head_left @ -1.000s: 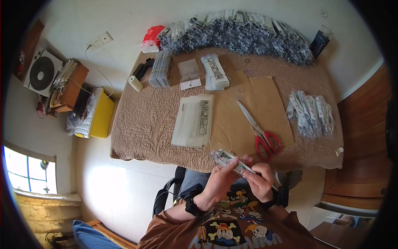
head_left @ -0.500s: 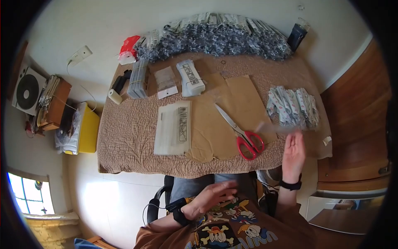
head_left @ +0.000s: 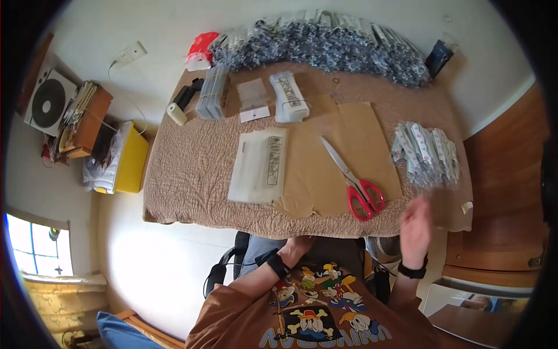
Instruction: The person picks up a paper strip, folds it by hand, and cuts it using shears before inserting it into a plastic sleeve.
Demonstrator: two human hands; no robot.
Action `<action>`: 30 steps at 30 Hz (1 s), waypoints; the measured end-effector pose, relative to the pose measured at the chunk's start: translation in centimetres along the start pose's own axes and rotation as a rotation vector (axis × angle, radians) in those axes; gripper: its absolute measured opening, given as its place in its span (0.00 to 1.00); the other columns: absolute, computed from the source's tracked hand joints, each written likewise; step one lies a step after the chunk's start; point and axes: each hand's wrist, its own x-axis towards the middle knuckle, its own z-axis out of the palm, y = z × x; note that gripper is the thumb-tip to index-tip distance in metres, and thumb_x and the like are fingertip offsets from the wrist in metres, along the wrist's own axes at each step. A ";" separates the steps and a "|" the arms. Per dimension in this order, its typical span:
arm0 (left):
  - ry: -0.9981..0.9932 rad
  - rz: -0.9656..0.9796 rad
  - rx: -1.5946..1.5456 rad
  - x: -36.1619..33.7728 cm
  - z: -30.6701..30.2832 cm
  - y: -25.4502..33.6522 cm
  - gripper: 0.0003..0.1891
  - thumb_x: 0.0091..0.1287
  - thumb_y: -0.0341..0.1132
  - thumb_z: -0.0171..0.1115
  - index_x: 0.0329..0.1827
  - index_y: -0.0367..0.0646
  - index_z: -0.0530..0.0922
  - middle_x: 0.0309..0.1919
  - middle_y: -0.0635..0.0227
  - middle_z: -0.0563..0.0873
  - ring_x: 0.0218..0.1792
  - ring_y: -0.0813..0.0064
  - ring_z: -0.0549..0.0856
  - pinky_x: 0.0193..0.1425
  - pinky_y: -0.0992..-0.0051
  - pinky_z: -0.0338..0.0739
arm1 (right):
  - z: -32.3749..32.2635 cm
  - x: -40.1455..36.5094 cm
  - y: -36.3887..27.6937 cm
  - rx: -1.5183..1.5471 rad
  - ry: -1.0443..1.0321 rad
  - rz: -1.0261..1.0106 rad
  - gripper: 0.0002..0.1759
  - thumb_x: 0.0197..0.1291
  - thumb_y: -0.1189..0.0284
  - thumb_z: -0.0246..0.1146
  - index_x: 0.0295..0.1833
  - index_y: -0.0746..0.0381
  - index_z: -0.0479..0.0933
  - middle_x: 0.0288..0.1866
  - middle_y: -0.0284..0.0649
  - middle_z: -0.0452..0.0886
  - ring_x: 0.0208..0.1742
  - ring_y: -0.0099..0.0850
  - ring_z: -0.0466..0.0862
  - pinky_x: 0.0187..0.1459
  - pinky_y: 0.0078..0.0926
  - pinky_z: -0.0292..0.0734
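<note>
My right hand [head_left: 416, 230] is raised by the table's right front edge, just below a pile of slim white patterned packets in clear wrap [head_left: 427, 152]. Its fingers are blurred but look stretched out, and I make out nothing held in them. My left hand [head_left: 295, 248] is low over my lap at the table's front edge, its fingers mostly hidden. Red-handled scissors [head_left: 361, 198] lie partly open on a flat piece of brown paper [head_left: 325, 168]. Left of them rests a stack of translucent printed bags [head_left: 258, 166].
Along the back stands a long row of wrapped packets [head_left: 319, 49]. Nearer are a banded stack of clear sleeves [head_left: 214, 93], a small clear bag [head_left: 254, 99], a folded printed bundle [head_left: 289, 98] and a white roll [head_left: 176, 114]. A dark container [head_left: 439, 59] stands back right.
My left hand has dropped from in front of my chest to the table edge. A blurred clear item above my right hand no longer shows there. The view has shifted slightly.
</note>
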 end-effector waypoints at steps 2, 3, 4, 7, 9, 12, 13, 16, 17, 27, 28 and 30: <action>0.049 -0.070 -0.192 -2.3 2.0 3.2 0.20 0.64 0.42 0.43 0.58 0.46 0.67 0.57 0.66 0.71 0.59 0.66 0.68 0.68 0.68 0.55 | 1.4 -1.1 1.3 -0.155 -0.541 0.363 0.21 0.59 0.69 0.56 0.56 0.65 0.68 0.57 0.39 0.70 0.56 0.29 0.71 0.54 0.26 0.67; 0.083 -0.139 -0.385 -5.0 3.5 6.5 0.21 0.64 0.43 0.44 0.58 0.45 0.67 0.56 0.65 0.72 0.58 0.65 0.69 0.68 0.67 0.55 | 3.5 -1.4 2.4 -0.546 -0.627 0.268 0.19 0.57 0.70 0.57 0.54 0.66 0.69 0.54 0.41 0.72 0.54 0.31 0.72 0.53 0.26 0.68; 0.116 -0.204 -0.577 -5.7 5.6 10.6 0.22 0.63 0.43 0.45 0.59 0.45 0.67 0.55 0.65 0.73 0.58 0.64 0.70 0.68 0.67 0.54 | 5.6 -1.6 3.6 -0.936 -0.701 0.157 0.18 0.56 0.71 0.59 0.51 0.67 0.70 0.52 0.43 0.74 0.52 0.33 0.74 0.52 0.26 0.69; 0.137 -0.425 -1.047 -10.2 4.7 13.2 0.24 0.62 0.47 0.46 0.55 0.41 0.70 0.48 0.60 0.78 0.53 0.61 0.73 0.67 0.64 0.55 | 5.5 -4.6 9.5 -1.472 -0.624 -0.025 0.15 0.55 0.72 0.59 0.46 0.69 0.72 0.44 0.43 0.78 0.46 0.34 0.78 0.48 0.26 0.71; -0.036 -0.356 -0.979 -12.7 4.3 15.0 0.23 0.63 0.47 0.46 0.54 0.39 0.71 0.45 0.59 0.78 0.52 0.60 0.74 0.67 0.63 0.56 | 5.0 -4.7 11.0 -1.281 -0.731 0.081 0.14 0.56 0.72 0.59 0.45 0.69 0.73 0.40 0.42 0.79 0.42 0.33 0.79 0.45 0.25 0.72; -0.382 -0.217 -0.835 -15.2 3.1 17.8 0.23 0.65 0.47 0.45 0.51 0.36 0.73 0.40 0.55 0.80 0.50 0.58 0.74 0.65 0.61 0.56 | 5.1 -3.8 11.1 -0.900 -0.925 0.288 0.13 0.58 0.71 0.58 0.44 0.68 0.74 0.33 0.40 0.80 0.34 0.29 0.81 0.38 0.23 0.75; -0.407 0.000 -0.447 -15.0 2.1 19.5 0.26 0.64 0.50 0.45 0.53 0.37 0.71 0.39 0.56 0.80 0.46 0.59 0.76 0.63 0.61 0.58 | 5.9 -3.0 9.6 -0.824 -0.966 0.530 0.12 0.59 0.70 0.58 0.43 0.68 0.74 0.31 0.38 0.80 0.31 0.26 0.80 0.35 0.22 0.74; -0.143 0.291 -0.479 -15.8 3.3 24.7 0.32 0.64 0.55 0.44 0.62 0.38 0.62 0.40 0.59 0.81 0.42 0.62 0.78 0.60 0.61 0.61 | 6.5 -1.3 5.4 -0.657 -1.027 1.005 0.12 0.60 0.69 0.57 0.41 0.67 0.76 0.27 0.35 0.80 0.25 0.21 0.79 0.29 0.19 0.74; -0.097 0.343 -0.674 -15.8 3.9 26.4 0.32 0.64 0.53 0.44 0.64 0.38 0.60 0.42 0.60 0.81 0.44 0.64 0.78 0.62 0.61 0.60 | 5.5 -1.1 4.3 -0.652 -1.012 1.071 0.12 0.61 0.68 0.55 0.41 0.66 0.76 0.25 0.34 0.79 0.22 0.19 0.77 0.26 0.18 0.72; 0.424 0.522 -0.769 -14.4 5.1 31.4 0.24 0.67 0.41 0.47 0.65 0.41 0.58 0.40 0.64 0.79 0.41 0.70 0.78 0.57 0.67 0.65 | -12.9 -8.4 -2.3 -1.511 -0.187 1.278 0.11 0.59 0.67 0.57 0.35 0.65 0.77 0.30 0.41 0.80 0.27 0.24 0.80 0.28 0.23 0.73; 0.398 0.508 -0.776 -14.2 4.8 30.9 0.23 0.68 0.40 0.46 0.64 0.41 0.59 0.36 0.66 0.78 0.37 0.71 0.77 0.53 0.68 0.65 | -13.8 -9.3 -1.5 -1.721 -0.283 1.132 0.12 0.58 0.66 0.58 0.38 0.64 0.77 0.33 0.42 0.80 0.31 0.25 0.81 0.31 0.23 0.73; 0.352 0.478 -0.789 -13.9 4.4 29.5 0.22 0.69 0.39 0.44 0.63 0.41 0.61 0.28 0.68 0.75 0.30 0.75 0.73 0.44 0.72 0.66 | -12.3 -9.0 -0.4 -2.104 -0.482 0.790 0.14 0.58 0.65 0.58 0.43 0.64 0.76 0.39 0.45 0.80 0.38 0.26 0.81 0.37 0.22 0.73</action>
